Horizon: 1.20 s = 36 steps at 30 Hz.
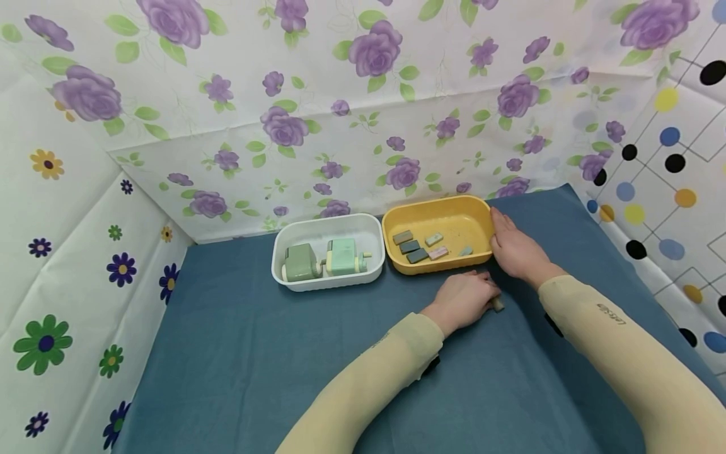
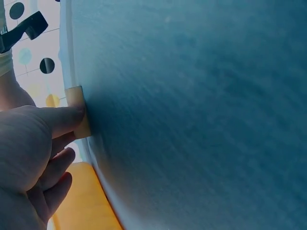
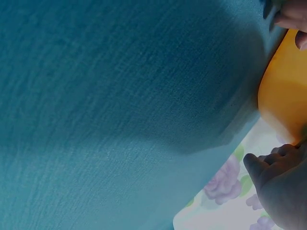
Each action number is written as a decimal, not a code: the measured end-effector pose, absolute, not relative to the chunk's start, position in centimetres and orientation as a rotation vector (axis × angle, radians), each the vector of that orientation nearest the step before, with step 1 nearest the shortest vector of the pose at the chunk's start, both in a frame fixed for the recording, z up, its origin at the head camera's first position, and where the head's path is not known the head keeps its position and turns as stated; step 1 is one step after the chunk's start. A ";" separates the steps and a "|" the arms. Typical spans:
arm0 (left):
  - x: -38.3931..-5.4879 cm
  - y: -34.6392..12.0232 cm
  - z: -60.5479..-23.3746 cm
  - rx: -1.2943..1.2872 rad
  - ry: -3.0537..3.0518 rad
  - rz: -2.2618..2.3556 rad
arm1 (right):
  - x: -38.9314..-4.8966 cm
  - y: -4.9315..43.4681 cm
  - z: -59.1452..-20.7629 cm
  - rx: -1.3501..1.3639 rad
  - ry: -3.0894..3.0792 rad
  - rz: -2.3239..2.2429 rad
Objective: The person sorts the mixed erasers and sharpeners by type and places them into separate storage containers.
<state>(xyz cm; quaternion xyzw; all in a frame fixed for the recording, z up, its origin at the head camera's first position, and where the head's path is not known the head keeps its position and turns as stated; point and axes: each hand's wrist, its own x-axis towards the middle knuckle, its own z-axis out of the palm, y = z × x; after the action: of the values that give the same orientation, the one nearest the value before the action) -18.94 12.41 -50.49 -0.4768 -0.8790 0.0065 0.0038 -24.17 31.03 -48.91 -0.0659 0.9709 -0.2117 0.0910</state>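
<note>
My left hand pinches a small tan eraser on the blue cloth, just in front of the yellow tray. Up close in the left wrist view, the thumb presses on the flat face of this eraser; the other fingers are partly behind it. My right hand rests against the tray's right end, fingers stretched along the wall. Where its thumb lies cannot be told. Inside the yellow tray are several small block erasers, among them a dark one, a brown one and a pink one.
Left of the yellow tray, touching or nearly so, stands a white tray holding a dark green crank pencil sharpener and a mint one. Flower-patterned sheeting rises right behind both trays; a dotted sheet bounds the right side.
</note>
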 end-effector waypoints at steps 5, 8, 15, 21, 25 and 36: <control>-18.8 12.3 -50.4 -1.487 -2.760 -0.007 | -24.2 31.0 -49.0 -0.198 2.890 -0.623; -18.7 12.1 -50.3 -1.469 -2.776 -0.017 | -24.3 31.0 -49.1 -0.199 2.898 -0.617; -18.9 11.6 -50.2 -1.448 -2.816 -0.056 | -24.2 31.1 -49.3 -0.188 2.900 -0.618; -18.8 11.4 -50.1 -1.422 -2.864 -0.092 | -24.3 31.1 -49.4 -0.194 2.904 -0.619; -18.6 11.3 -50.1 -1.387 -2.870 -0.096 | -24.4 31.1 -49.5 -0.204 2.898 -0.617; -18.2 10.9 -50.4 -1.392 -2.830 -0.101 | -24.2 31.2 -49.5 -0.194 2.898 -0.638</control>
<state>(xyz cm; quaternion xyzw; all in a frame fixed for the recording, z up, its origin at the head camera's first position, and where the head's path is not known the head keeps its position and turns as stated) -18.21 10.88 -50.35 -0.4411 -0.8969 -0.0319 -0.0068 -24.24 31.16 -49.50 -0.0652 0.9711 -0.2139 0.0840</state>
